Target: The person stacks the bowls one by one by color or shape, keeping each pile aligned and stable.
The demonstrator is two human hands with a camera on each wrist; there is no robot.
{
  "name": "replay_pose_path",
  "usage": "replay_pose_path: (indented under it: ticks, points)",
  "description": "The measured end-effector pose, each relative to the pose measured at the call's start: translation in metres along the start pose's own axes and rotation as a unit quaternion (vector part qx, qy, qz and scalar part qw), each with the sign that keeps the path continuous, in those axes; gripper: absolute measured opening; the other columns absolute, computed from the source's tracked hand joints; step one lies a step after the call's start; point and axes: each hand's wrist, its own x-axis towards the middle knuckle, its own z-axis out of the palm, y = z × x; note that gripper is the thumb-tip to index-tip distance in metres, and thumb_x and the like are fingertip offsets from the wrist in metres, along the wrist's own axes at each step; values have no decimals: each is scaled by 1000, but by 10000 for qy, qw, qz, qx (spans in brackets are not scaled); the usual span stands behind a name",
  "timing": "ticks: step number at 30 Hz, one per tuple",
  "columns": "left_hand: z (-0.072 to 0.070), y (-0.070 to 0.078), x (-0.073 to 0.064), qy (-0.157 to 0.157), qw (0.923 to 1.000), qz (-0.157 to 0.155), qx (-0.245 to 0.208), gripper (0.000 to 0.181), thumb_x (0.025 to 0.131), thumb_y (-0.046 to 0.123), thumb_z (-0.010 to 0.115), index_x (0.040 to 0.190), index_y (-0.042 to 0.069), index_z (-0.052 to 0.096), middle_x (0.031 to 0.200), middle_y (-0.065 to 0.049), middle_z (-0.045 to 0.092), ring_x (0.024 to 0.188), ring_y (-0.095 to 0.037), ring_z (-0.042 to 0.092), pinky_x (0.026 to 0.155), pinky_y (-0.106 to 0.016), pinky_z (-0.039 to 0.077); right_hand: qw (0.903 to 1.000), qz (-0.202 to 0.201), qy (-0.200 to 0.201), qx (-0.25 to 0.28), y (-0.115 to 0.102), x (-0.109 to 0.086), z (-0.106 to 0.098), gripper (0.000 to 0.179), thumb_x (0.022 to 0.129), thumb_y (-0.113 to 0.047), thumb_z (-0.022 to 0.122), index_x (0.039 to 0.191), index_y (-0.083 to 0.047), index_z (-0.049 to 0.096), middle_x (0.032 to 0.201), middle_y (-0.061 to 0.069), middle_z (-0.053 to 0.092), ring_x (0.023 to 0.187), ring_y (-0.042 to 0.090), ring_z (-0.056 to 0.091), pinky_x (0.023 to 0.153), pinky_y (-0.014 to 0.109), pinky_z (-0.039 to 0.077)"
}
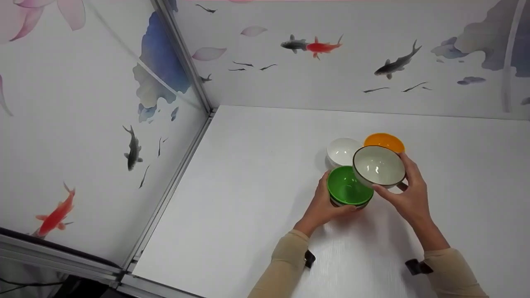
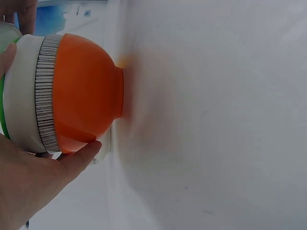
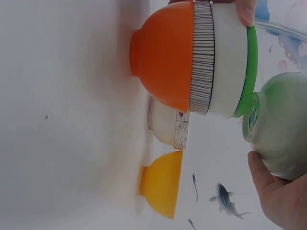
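My left hand [image 1: 324, 207] grips a stack of nested bowls from the side. A green bowl [image 1: 348, 186] tops the stack, above a white layer with a black-striped band [image 3: 203, 57]. The orange bowl [image 2: 86, 91] is lowest, its foot close over the white table. With thumb and fingers, my right hand [image 1: 415, 200] holds a pale grey-green bowl [image 1: 379, 165] with a dark rim. It is tilted, and its foot is right at the green rim in the right wrist view.
Behind the stack, a white bowl [image 1: 341, 151] with a patterned band and a yellow-orange bowl [image 1: 385, 141] stand on the white table [image 1: 232, 198]. Panels printed with fish [image 1: 397, 64] border the table at the back and left, joined by a metal frame [image 1: 182, 54].
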Motion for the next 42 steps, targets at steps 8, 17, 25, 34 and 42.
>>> replay_pose_path:
  ticks: [8, 17, 25, 34, 42]
  points:
    - [0, 0, -1, -17, 9998, -83, 164, 111, 78, 37, 85, 159, 17, 10, 156, 4, 32, 139, -7, 35, 119, -31, 35, 9995, -220, -146, 200, 0, -6, 13, 100, 70, 1, 87, 155, -10, 35, 149, 16, 46, 119, 5, 47, 93, 1, 42]
    - [0, 0, -1, 14, 9997, -75, 218, 112, 79, 37, 84, 159, 16, 10, 158, 2, 31, 141, -9, 35, 119, -33, 34, 9979, -536, -240, 277, 8, -13, 27, 107, 65, 4, 89, 155, -7, 33, 150, 19, 45, 124, 5, 47, 100, 2, 38]
    - [0, 0, 0, 65, 9991, 19, 411, 112, 78, 35, 85, 159, 16, 11, 162, -2, 27, 146, -13, 31, 123, -38, 30, 9966, -724, -293, 262, -5, -20, 37, 105, 61, 8, 89, 152, 3, 35, 148, 26, 46, 126, 25, 48, 104, 2, 35]
    - [-1, 0, 1, 38, 9984, 119, 553, 109, 80, 33, 83, 159, 11, 10, 162, -8, 26, 148, -18, 30, 122, -39, 31, 9952, -886, -258, 311, -29, -25, 40, 104, 62, 8, 88, 151, 7, 34, 147, 31, 45, 129, 39, 44, 108, 3, 32]
    - [0, 1, 0, 32, 9986, 79, 516, 110, 80, 33, 84, 159, 14, 9, 161, -8, 27, 148, -19, 31, 122, -38, 32, 9963, -736, -370, 233, -19, -29, 46, 107, 63, 6, 89, 153, 5, 30, 150, 29, 43, 131, 41, 42, 109, 1, 27]
